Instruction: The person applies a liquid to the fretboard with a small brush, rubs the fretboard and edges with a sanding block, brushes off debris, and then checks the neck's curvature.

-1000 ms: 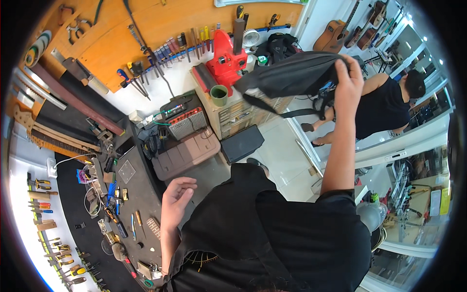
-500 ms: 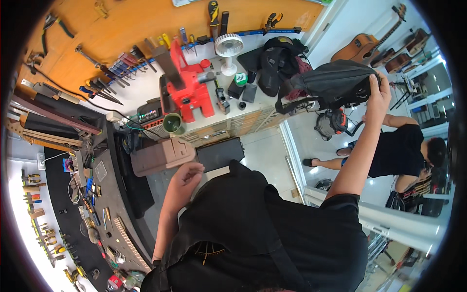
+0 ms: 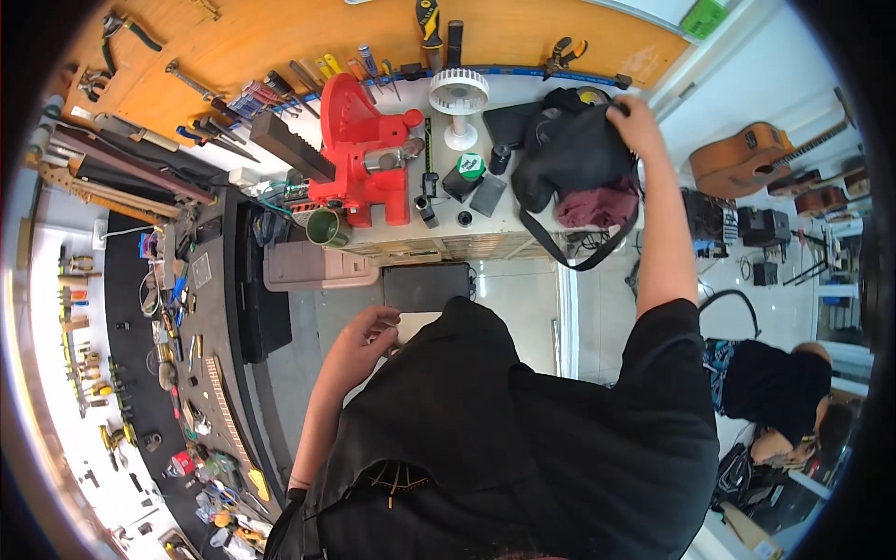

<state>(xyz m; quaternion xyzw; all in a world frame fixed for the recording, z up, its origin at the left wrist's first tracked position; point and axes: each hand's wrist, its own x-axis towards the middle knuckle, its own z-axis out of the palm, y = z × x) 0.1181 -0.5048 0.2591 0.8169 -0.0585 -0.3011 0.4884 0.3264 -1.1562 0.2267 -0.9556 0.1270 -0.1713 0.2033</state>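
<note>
My right hand (image 3: 637, 128) is closed on the upper edge of a dark grey bag (image 3: 579, 149) at the right end of the workbench (image 3: 439, 245). From the bag a black strap (image 3: 560, 257) loops down over the bench's front edge. Beneath it, a maroon cloth (image 3: 597, 205) shows. My left hand (image 3: 364, 345) hovers in front of my black apron, fingers loosely bent and apart, with nothing visible in it.
A red arbor press (image 3: 359, 154), a white fan (image 3: 459, 112), a green cup (image 3: 327, 227) and small dark boxes stand on the bench. Tools hang on the orange board (image 3: 308, 28) behind. Another person (image 3: 770, 387) is at the right, below a guitar (image 3: 742, 161).
My right hand has brought the bag left and onto the bench from beyond its right end. My left hand stays near my body. The view has turned, and the other person is bent lower.
</note>
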